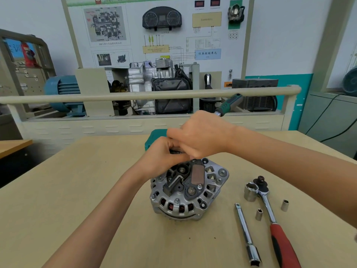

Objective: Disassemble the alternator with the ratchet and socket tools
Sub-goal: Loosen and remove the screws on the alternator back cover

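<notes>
Where the two hands meet above the far rim of the alternator [188,188], hard to make out what lies between them. Right hand [204,135] curled round a green-and-black tool handle [229,104] that juts out toward 1 o'clock, its working end hidden under the knuckles. Left hand [164,154] just below at 7 o'clock of the right, fingers bent and pinching something small and dark, mostly covered, cannot tell what. Both forearms reaching in from the near edge, left from 7 o'clock, right from 4 o'clock, wrists close together.

Alternator standing rear face up at the middle of the table [77,190], copper windings visible through the slots. At 3 o'clock of it: red-handled ratchet [270,215] with its head touching a large socket [250,192], handle cut off by the lower edge. Extension bar [246,234] at 5 o'clock, two small sockets [259,214] [284,205] either side of the ratchet shaft. Teal case [154,137] at 12 o'clock, largely hidden behind the hands.
</notes>
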Demonstrator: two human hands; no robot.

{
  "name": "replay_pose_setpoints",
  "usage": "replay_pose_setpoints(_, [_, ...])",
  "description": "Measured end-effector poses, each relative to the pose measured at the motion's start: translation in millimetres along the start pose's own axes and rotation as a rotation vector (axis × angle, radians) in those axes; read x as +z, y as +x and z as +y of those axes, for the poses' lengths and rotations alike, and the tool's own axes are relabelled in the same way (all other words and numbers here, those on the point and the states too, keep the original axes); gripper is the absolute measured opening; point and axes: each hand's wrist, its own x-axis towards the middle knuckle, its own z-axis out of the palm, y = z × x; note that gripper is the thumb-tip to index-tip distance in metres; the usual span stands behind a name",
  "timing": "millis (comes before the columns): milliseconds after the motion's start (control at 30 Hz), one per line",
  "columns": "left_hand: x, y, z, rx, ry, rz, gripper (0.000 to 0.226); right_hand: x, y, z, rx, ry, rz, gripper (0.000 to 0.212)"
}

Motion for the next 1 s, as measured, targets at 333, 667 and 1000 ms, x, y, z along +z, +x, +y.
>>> replay_pose_setpoints(333, [3,3,1,0.023,0.09,0.055,0.04,3,5,-29,0.681,0.171,-0.034,0.015])
replay_pose_setpoints(667, [-2,-2,-3,-0.017,0.014,0.012,0.01,-4,4,-23,0.366,0.07,-0.011,0.009])
replay_pose_setpoints(1000, [-6,-7,-1,-0.039,-0.005,-0.007,0.028,-4,9,-6,-0.022,-0.051,-0.044,0.01])
